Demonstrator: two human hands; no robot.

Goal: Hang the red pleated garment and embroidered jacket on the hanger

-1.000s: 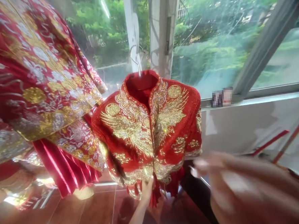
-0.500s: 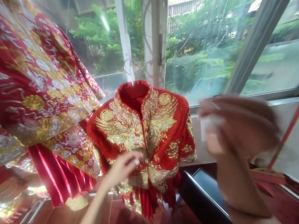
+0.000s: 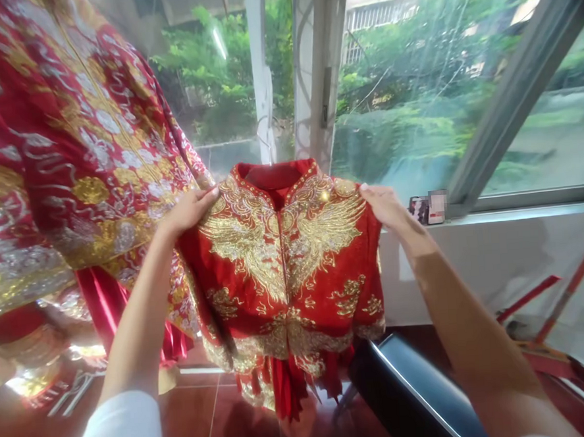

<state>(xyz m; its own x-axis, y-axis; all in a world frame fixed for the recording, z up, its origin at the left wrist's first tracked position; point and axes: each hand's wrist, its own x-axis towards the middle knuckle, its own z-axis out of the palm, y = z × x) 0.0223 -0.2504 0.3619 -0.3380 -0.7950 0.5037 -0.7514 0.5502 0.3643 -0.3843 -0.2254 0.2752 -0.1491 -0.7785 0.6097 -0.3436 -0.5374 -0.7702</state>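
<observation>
A red jacket with gold embroidery [image 3: 319, 263] hangs upright from a wire hanger [image 3: 268, 144] in front of the window. Its front is closed down the middle, and gold wings spread across the chest. My left hand [image 3: 190, 211] is closed on the cloth at the jacket's left-side shoulder, thumb on top. At the opposite shoulder, my right hand [image 3: 385, 206] pinches the fabric with the thumb in front. Both arms stretch forward, and the fingers behind the cloth are hidden. Below the jacket hem shows a pleated red skirt [image 3: 287, 387].
A larger red garment with silver and gold embroidery [image 3: 90, 158] hangs close on the left. At lower right stands a black box-like object [image 3: 415, 382]. Small cards [image 3: 436, 208] rest on the window sill. Red poles [image 3: 573, 287] lean near the right wall.
My left hand has gone from the jacket's front up to its shoulder. My right hand, blurred and raised at the right before, now grips the other shoulder. The jacket front looks flatter and more spread.
</observation>
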